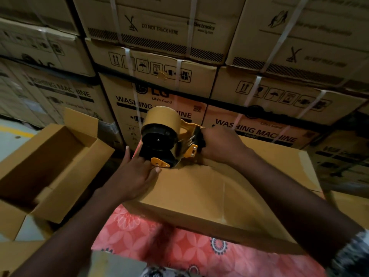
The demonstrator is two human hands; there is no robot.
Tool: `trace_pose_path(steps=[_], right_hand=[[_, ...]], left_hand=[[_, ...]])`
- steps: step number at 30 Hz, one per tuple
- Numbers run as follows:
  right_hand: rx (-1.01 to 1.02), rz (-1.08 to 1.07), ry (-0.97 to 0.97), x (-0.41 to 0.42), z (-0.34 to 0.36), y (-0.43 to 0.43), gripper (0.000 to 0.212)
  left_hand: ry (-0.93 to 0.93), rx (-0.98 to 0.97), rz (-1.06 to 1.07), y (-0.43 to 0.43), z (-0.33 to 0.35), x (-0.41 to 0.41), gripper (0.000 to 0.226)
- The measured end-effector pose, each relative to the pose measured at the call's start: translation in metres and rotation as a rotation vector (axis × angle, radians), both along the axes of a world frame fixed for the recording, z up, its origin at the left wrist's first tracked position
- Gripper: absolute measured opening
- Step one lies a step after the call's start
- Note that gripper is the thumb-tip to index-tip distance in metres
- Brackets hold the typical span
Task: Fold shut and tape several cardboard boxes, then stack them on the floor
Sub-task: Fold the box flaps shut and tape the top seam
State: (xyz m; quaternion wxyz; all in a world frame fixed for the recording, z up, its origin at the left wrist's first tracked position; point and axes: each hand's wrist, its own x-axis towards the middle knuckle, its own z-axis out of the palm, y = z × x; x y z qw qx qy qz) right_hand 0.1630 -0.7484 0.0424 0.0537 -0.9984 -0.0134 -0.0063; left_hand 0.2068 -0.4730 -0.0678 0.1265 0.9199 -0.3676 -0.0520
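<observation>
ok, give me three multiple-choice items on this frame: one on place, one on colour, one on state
1. Where is the open box relative to the box being taped?
A) on its left
B) on its right
C) on top of it

2. What colour is the frame of the tape dispenser?
A) blue
B) yellow
C) white

3. What is the left hand doing?
A) gripping the dispenser handle
B) hanging clear of the box
C) pressing flat on the box top

Answers:
1 A: it sits at the left of the view, flaps up.
2 B: the frame is yellow, with black parts.
3 C: its fingers lie straight on the cardboard, while the right hand grips the handle.
</observation>
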Motion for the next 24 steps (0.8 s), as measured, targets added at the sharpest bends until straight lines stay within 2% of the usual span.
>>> trace_pose_path(steps=[8, 15, 20, 24], right_hand=[[0.031, -0.063, 0.114, -0.008, -0.006, -0.004, 0.008], [-0.086, -0.083, 0.166, -0.031, 0.025, -0.045, 0.009], [-0.095, -0.081, 0.199, -0.041, 0.032, -0.052, 0.011], [-0.168, -0.030, 0.127, -0.037, 0.035, -0.045, 0.013]], left_hand=[[-0.023, -0.020, 0.041, 0.002, 0.003, -0.003, 0.071], [0.028, -0.033, 0.054, 0.004, 0.003, -0.002, 0.077], [-0.035, 0.016, 0.114, -0.011, 0.004, -0.013, 0.081], [-0.055, 0.024, -0.020, -0.049, 0.007, -0.034, 0.073]])
